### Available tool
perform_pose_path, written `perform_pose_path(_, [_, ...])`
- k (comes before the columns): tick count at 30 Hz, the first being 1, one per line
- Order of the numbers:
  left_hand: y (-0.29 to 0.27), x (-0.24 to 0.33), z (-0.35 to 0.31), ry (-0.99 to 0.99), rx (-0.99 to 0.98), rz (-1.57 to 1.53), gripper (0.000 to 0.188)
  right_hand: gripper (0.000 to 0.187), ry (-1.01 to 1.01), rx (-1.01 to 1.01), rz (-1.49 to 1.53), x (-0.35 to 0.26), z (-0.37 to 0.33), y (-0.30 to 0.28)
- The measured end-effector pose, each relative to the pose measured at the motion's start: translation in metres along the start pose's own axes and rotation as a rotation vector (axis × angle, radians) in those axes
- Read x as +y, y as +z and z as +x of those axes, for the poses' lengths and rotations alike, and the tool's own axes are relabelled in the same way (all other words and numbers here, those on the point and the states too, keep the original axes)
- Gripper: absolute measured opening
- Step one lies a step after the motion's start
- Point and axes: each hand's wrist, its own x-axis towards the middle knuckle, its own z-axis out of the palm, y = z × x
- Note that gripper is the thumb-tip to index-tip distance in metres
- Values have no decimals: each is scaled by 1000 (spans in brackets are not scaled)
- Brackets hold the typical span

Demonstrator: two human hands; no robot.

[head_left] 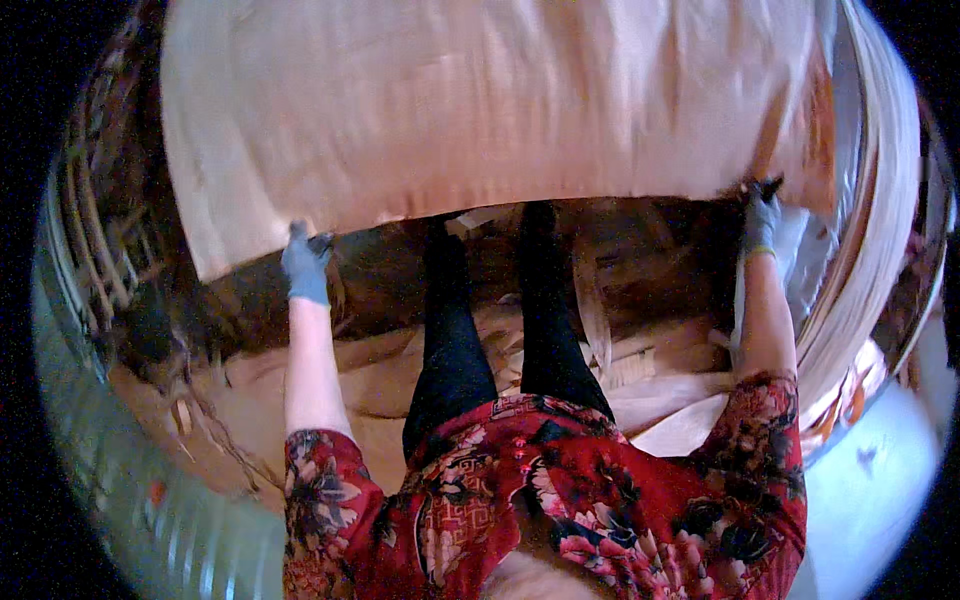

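A wide, thin, pale tan sheet of wood veneer [490, 110] spans the upper part of the head view, its near edge bowing across in front of my legs. My left hand [306, 265], in a grey glove, grips that edge close to the sheet's left corner. Toward the right end my right hand [762, 220], gloved too, is closed on the same edge; dark fingertips show on top of the veneer. Both arms reach straight forward. The sheet hides whatever lies under its far part.
Veneer scraps [680, 425] litter the floor around my legs [455, 370]. A tall stack of veneer sheets [870, 220] rises at the right. Thin strips and dark broken pieces [110, 230] crowd the left side. A pale green ribbed surface [190, 540] lies at lower left.
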Motion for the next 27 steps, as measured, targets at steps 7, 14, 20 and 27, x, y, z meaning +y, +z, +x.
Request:
perform_pose_path(7, [-19,-20,25,61,-184,-81,52,30,-121,111,163,-13,-6,37])
perform_pose_path(14, [-25,-18,41,-96,-184,-57,39,37,30,35,483,-25,-23,42])
perform_pose_path(20, [-43,-24,72,102,-1111,-218,21,11,49,29,443,1,-14,34])
perform_pose_path(27, [17,-1,8,-147,21,-125,22,42,-53,262,687,25,-74,-5])
